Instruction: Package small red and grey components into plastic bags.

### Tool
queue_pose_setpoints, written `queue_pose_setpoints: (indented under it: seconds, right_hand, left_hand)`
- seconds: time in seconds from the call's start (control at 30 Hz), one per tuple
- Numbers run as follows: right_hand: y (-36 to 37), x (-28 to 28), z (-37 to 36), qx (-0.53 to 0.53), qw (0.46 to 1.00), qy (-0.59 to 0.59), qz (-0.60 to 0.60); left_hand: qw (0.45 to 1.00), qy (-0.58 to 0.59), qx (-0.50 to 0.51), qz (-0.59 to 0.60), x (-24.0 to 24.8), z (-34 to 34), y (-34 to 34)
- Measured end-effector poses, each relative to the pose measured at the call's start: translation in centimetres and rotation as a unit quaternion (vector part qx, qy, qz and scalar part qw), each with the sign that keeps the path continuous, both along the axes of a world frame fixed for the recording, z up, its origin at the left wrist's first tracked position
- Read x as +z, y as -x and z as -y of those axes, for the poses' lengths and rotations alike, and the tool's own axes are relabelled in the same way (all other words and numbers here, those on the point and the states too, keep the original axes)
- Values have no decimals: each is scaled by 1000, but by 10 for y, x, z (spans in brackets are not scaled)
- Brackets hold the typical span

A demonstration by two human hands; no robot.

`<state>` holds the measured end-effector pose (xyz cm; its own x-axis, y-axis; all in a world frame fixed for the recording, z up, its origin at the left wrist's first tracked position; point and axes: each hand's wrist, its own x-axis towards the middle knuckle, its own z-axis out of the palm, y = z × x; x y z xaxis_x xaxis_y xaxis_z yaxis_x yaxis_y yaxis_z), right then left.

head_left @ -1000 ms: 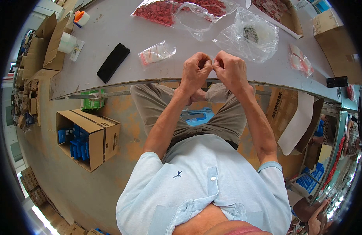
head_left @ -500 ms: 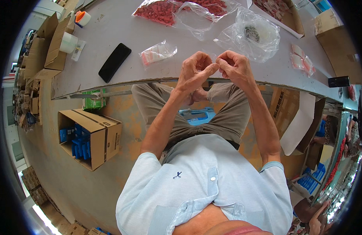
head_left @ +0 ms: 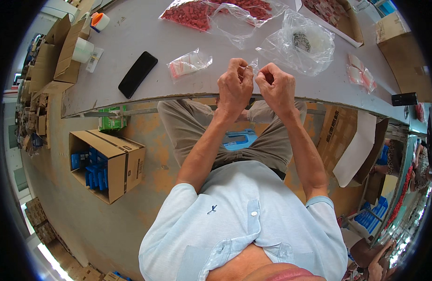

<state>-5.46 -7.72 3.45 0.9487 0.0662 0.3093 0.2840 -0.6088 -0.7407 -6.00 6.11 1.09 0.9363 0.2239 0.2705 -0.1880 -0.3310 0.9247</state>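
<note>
Near the table's front edge my left hand (head_left: 235, 89) and my right hand (head_left: 278, 89) are side by side, a narrow gap between them. A small clear plastic bag (head_left: 254, 64) shows in that gap, and the closed fingers of my left hand pinch it. My right hand is also closed, thumb against forefinger; what lies in its fingertips is too small to make out. Just left of my hands lies a packet of clear bags with red stripes (head_left: 190, 64). Beyond my right hand an open clear bag (head_left: 319, 49) holds small dark metal pieces (head_left: 301, 41).
Bags of small red parts (head_left: 190, 16) lie at the back of the table (head_left: 108, 70). A black phone (head_left: 138, 75) and tape roll (head_left: 100, 21) are on the left. More small packets (head_left: 361, 72) and a carton (head_left: 403, 51) stand right. An open carton (head_left: 127, 164) sits on the floor.
My fingertips have moved apart from each other. Both hands have turned, and the small clear bag now shows between them.
</note>
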Motion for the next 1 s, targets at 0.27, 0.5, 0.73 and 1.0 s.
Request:
queue_pose_setpoints:
  seconds: [0.27,0.5,0.73,1.0]
  right_hand:
    - [1,-7,0,-38,997,-62,-12]
    - [8,-19,-5,-66,996,-60,-13]
    - [-14,5,42,16,996,-48,79]
    - [-144,14,162,-15,975,209,73]
  left_hand:
    - [964,244,-77,-73,-7,11,-3]
    - [992,119,-23,-25,-17,11,-2]
    - [996,30,-70,39,-24,-4,-15]
    - [994,68,-80,-13,-27,-2,-42]
